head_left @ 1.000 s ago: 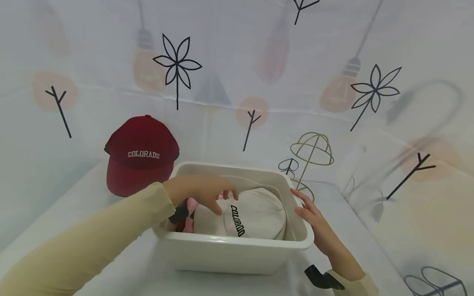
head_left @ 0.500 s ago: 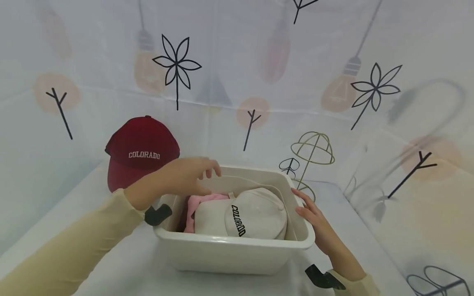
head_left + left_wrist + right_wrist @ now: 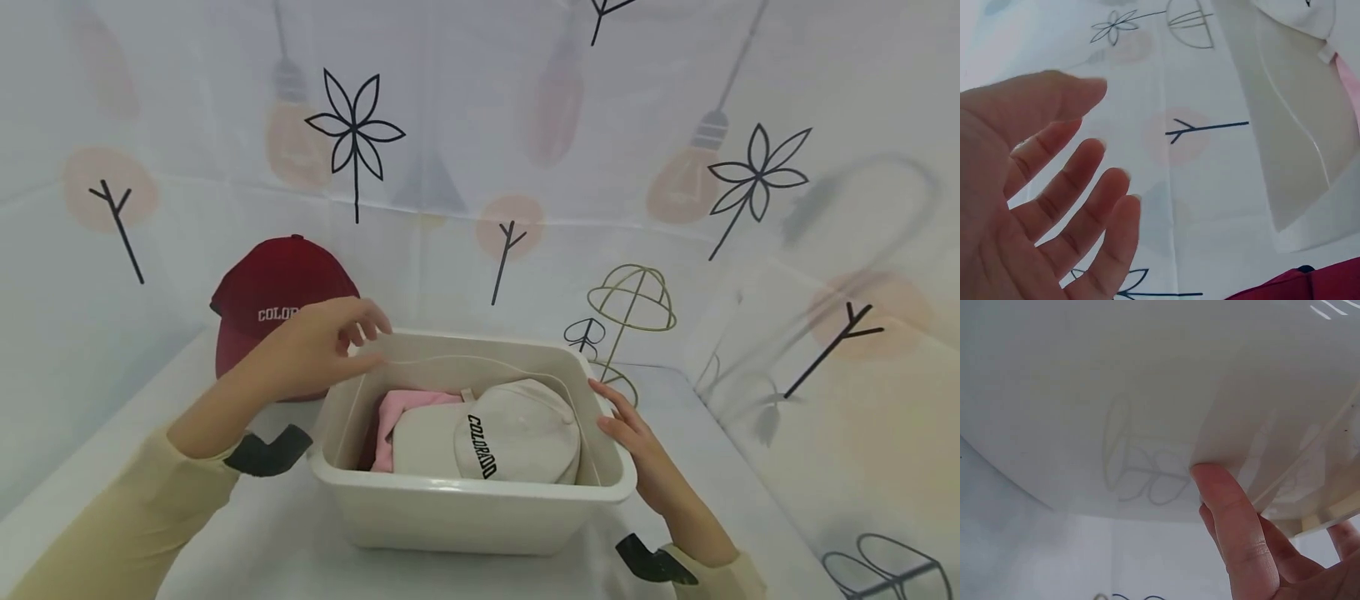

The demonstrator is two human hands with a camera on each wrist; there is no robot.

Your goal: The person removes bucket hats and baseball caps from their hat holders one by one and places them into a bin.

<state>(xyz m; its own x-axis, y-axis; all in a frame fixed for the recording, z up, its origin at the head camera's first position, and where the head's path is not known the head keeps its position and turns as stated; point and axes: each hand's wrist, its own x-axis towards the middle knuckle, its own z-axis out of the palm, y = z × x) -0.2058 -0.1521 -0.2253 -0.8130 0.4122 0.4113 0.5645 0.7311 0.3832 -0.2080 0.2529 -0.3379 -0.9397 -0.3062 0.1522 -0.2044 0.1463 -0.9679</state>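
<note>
In the head view a red baseball cap with COLORADO lettering leans at the back left, partly covered by my left hand. That hand is empty, its fingers loosely bent, over the back left corner of a white plastic bin. The left wrist view also shows nothing between the thumb and fingers. Inside the bin lies a cream baseball cap, also lettered COLORADO, on top of something pink whose kind is mostly hidden. My right hand rests fairly straight fingers against the bin's right side; the right wrist view shows them touching its wall.
A white cloth surface lies under the bin. Behind it hangs a patterned backdrop with drawn flowers, twigs and bulbs. Dark bands sit at both wrists.
My left hand has moved left, from above the cream cap to in front of the red cap, revealing more of the pink item. The right hand has stayed at the bin's side.
</note>
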